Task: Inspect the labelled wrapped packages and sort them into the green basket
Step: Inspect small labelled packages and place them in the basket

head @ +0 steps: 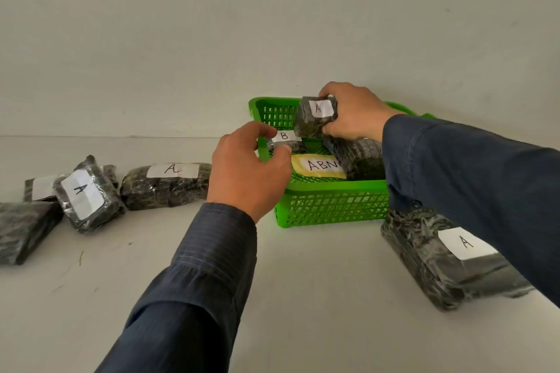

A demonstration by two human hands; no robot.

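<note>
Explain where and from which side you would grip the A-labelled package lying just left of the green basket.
Probably across its narrow middle, from above: the A package lies flat, label up, long axis left to right, both long sides clear.

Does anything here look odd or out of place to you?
One stands out: the package labelled B, lying in the green basket near the left hand. Every other readable label says A, including the held package in the right hand above the basket. The packages on the left lie jumbled and tilted.
</note>
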